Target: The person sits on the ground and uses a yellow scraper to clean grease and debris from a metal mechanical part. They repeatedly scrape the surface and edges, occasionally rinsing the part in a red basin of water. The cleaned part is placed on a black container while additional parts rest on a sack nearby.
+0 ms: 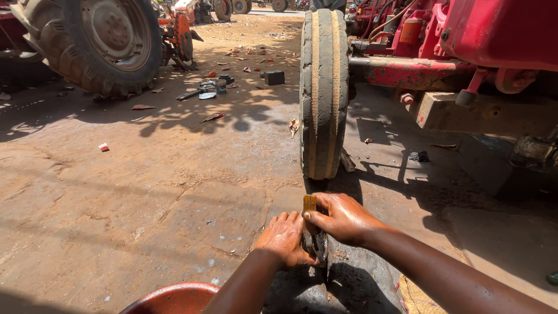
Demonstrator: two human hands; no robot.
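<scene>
My right hand is closed, gripping a small yellowish block, while my left hand presses flat, fingers spread, on dark rubber.

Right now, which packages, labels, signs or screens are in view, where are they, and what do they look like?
Small packet or scrap: on the dirt at left, boxy, red and white.
Dark box: on the ground beyond the narrow front tyre, rectangular, black.
Small tins: left of the box, round, too small to tell more.
No signs or screens show.
</scene>
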